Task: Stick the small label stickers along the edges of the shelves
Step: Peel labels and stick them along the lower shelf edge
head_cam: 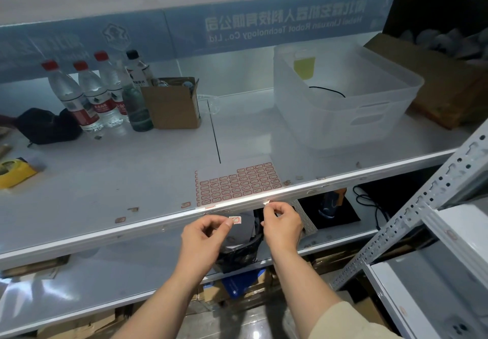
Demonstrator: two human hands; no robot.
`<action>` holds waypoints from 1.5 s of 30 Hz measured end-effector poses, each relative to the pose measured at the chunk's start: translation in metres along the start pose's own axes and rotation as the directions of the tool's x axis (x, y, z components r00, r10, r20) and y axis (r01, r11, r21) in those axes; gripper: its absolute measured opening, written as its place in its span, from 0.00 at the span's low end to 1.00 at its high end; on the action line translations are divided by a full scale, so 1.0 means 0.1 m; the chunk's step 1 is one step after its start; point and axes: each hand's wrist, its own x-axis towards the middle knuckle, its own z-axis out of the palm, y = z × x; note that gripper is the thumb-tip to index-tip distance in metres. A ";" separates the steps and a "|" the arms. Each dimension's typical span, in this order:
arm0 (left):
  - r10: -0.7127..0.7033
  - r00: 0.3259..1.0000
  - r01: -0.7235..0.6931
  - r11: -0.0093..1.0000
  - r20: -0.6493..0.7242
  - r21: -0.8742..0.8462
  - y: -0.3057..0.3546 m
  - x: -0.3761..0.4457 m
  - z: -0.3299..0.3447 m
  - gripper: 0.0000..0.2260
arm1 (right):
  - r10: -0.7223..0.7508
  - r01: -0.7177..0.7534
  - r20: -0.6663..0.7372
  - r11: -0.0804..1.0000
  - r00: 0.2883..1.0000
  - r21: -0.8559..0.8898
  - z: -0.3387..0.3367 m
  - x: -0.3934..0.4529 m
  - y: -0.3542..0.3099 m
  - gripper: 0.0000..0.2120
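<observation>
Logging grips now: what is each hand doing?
Left hand: pinching a label sticker.
Right hand: pinching a sticker at the shelf edge.

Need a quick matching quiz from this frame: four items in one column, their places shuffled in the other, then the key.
Items
1. sticker sheet
2. water bottles
3. clear bin
4. loose sticker

Places
A. back left of the shelf, beside a small cardboard box
B. pinched in the left hand, below the shelf edge
C. flat on the shelf, at its front edge
D. right part of the shelf, a black cable inside

Pairs: 1-C, 2-A, 3-D, 4-B
</observation>
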 end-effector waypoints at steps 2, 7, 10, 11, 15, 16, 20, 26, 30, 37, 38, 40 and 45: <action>-0.005 1.000 0.005 1.000 0.005 -0.004 0.01 0.00 0.01 0.02 | 0.003 -0.003 0.002 1.000 1.000 -0.004 -0.01 0.00 0.00 0.09; -0.003 1.000 0.003 1.000 0.010 -0.016 0.02 0.01 0.03 0.03 | 0.008 -0.008 0.003 1.000 1.000 -0.013 -0.05 -0.01 0.02 0.08; 0.007 1.000 -0.006 1.000 0.023 -0.028 0.03 0.02 0.05 0.04 | 0.009 -0.008 0.011 1.000 1.000 -0.026 -0.07 -0.02 0.01 0.08; 0.011 1.000 -0.011 0.999 0.024 -0.031 0.03 0.02 0.06 0.04 | 0.007 -0.007 0.014 0.999 1.000 -0.031 -0.07 -0.02 0.01 0.07; 0.037 0.999 -0.036 0.999 0.032 -0.028 0.04 0.04 0.12 0.03 | 0.004 -0.002 0.027 0.998 1.000 -0.062 -0.11 -0.01 0.02 0.06; 0.045 0.998 -0.044 0.999 0.037 -0.026 0.04 0.05 0.13 0.03 | 0.004 -0.002 0.031 0.998 0.999 -0.068 -0.12 0.00 0.02 0.06; 0.070 0.997 -0.071 0.997 0.042 0.009 0.02 0.07 0.18 0.01 | 0.001 0.003 0.046 0.997 0.999 -0.082 -0.17 0.01 0.03 0.06; 0.078 0.996 -0.081 0.994 0.040 0.070 -0.02 0.11 0.24 0.03 | -0.009 0.014 0.059 0.996 0.998 -0.085 -0.21 0.02 0.02 0.08; 0.111 0.993 -0.115 0.986 0.035 0.123 -0.01 0.12 0.26 0.07 | 0.010 -0.005 0.067 0.997 0.998 -0.074 -0.24 0.02 0.03 0.08; 0.200 0.978 -0.207 0.959 0.055 0.192 0.03 0.08 0.28 0.12 | 0.016 -0.013 0.154 1.000 0.988 -0.024 -0.34 -0.09 0.10 0.04; 0.217 0.974 -0.225 0.951 0.061 0.213 0.04 0.07 0.29 0.12 | 0.004 -0.002 0.171 1.000 0.985 -0.013 -0.35 -0.11 0.09 0.04; 0.249 0.965 -0.261 0.932 0.079 0.253 0.06 0.06 0.30 0.13 | -0.025 0.027 0.211 1.000 0.977 -0.005 -0.38 -0.13 0.06 0.04; 0.357 0.927 -0.374 0.856 0.115 0.357 0.11 0.01 0.32 0.14 | -0.060 0.064 0.275 0.998 0.960 -0.006 -0.41 -0.16 -0.06 0.05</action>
